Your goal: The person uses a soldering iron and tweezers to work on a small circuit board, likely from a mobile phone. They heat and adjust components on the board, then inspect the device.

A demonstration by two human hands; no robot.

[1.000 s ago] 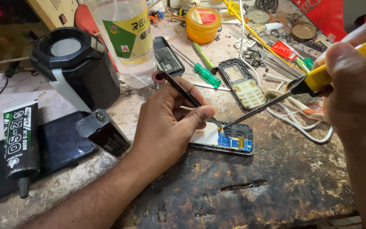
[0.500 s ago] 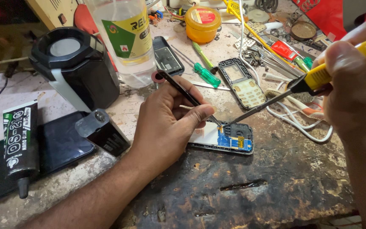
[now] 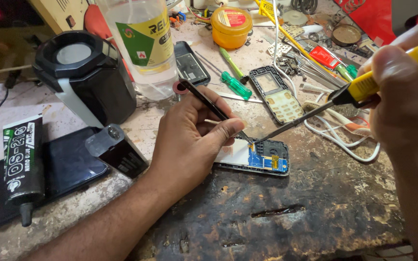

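Left hand (image 3: 189, 140) is down on the bench, fingers pinched around a pair of black tweezers (image 3: 214, 108), thumb pressing along the shaft. The tweezer tips reach the top edge of the opened phone (image 3: 260, 158), right where the blue circuit board shows. The heel of that hand covers the phone's left end, so that part is hidden.

Right hand (image 3: 405, 104) comes in from the right edge, clenched around the yellow handle of a soldering iron (image 3: 339, 99). Its dark metal shaft slants down and left, and the tip meets the tweezer tips at the same spot on the board. The two tools are touching or almost touching; too close to call.

The phone lies flat on the dark, scorched patch of the wooden workbench (image 3: 276, 227), between the two hands.

Moving outward: just behind the phone, a grey keypad frame (image 3: 274, 94) lies face up. Left of that, a green screwdriver (image 3: 235, 84), and further back a second dark phone shell (image 3: 191, 63). A clear plastic bottle (image 3: 146, 43) with a yellow and green label stands beside it, with an orange round tin (image 3: 231, 24) further back. White cable (image 3: 344, 140) loops near the right hand.

Far left, a black magnifier stand (image 3: 85, 77), and a black glue tube (image 3: 22, 164) lying on a dark flat panel (image 3: 68, 164).
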